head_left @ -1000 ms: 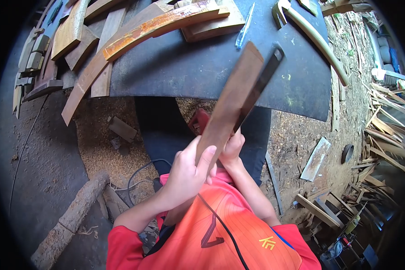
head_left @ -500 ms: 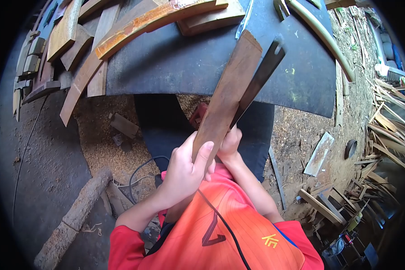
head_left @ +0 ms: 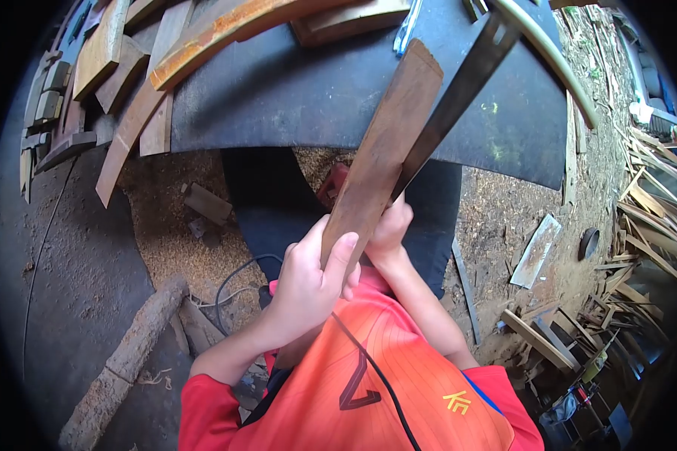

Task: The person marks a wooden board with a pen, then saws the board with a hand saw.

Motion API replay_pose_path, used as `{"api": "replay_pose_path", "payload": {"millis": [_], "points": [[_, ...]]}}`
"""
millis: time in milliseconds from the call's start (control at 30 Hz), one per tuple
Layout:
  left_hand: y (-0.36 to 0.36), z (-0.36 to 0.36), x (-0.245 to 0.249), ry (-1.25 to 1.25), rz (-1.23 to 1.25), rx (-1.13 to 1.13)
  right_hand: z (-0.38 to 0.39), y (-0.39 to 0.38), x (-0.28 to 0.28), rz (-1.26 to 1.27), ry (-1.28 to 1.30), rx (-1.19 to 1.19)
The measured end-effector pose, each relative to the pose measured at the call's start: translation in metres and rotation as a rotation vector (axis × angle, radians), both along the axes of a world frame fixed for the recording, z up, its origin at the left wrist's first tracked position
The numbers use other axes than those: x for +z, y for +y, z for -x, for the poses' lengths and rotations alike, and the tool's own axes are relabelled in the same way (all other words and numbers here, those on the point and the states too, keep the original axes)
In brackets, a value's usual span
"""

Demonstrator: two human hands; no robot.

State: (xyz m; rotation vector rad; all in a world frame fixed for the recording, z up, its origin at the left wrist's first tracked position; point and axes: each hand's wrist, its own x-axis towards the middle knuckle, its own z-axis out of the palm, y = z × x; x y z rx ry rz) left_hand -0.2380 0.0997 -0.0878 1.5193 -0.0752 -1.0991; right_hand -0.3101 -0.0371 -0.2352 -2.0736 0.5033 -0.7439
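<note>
My left hand [head_left: 311, 272] is closed round the lower part of a brown wooden board [head_left: 384, 143], thumb on its upper face. The board slants up and away from my chest over the edge of a dark table [head_left: 248, 113]. To its right, my right hand [head_left: 390, 227] is closed on the near end of a long, dark, flat metal blade [head_left: 462, 94] with slots near its far tip. The blade meets the board's right edge just above my right hand. Its handle is hidden by my fingers and the board.
Curved wooden pieces [head_left: 241, 24] and planks lie on the table's left. A pale curved rod [head_left: 553, 56] rests at its right. Below are a red tool [head_left: 334, 183], a log [head_left: 128, 368], a cord [head_left: 226, 289] and wood shavings. Scrap wood [head_left: 647, 225] is piled on the right.
The blade's far tip has moved up and to the right, away from the board's end. My right hand has shifted slightly; my left hand still grips the board.
</note>
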Motion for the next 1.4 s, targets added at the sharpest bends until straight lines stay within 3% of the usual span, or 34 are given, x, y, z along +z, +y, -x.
{"api": "replay_pose_path", "payload": {"millis": [233,300,633,833,933,1033,1100,1200,1300,1367,1400], "points": [[0.001,0.001,0.001,-0.006,-0.001,-0.011,-0.004,-0.002,0.007,0.005,-0.001,0.007],[0.001,0.000,-0.001,-0.018,0.012,-0.011,0.011,0.009,-0.022,-0.190,0.030,-0.031],[-0.001,0.000,0.000,-0.034,0.027,-0.027,0.003,0.017,-0.011,-0.253,-0.050,-0.028],[-0.001,-0.002,-0.002,-0.013,0.003,0.005,0.008,0.006,-0.012,-0.023,0.035,0.001],[-0.003,-0.002,-0.002,-0.020,0.023,-0.009,0.005,0.004,-0.017,-0.076,-0.028,-0.036],[0.003,0.008,-0.003,0.014,0.009,-0.010,-0.009,-0.006,0.023,-0.062,-0.045,-0.009],[0.002,0.006,-0.005,0.019,0.026,-0.008,0.012,0.008,-0.012,-0.016,-0.022,-0.012],[0.001,0.004,-0.003,-0.005,0.008,-0.032,0.009,-0.001,-0.009,-0.054,-0.019,-0.010],[0.001,0.007,-0.005,0.004,0.011,-0.014,-0.006,-0.007,0.030,-0.034,0.001,0.022],[0.002,0.008,-0.002,-0.014,0.013,-0.018,0.016,0.014,-0.032,-0.196,-0.003,-0.017],[0.000,0.006,-0.002,-0.029,0.021,-0.017,0.010,0.011,-0.020,-0.163,-0.019,-0.019]]}}
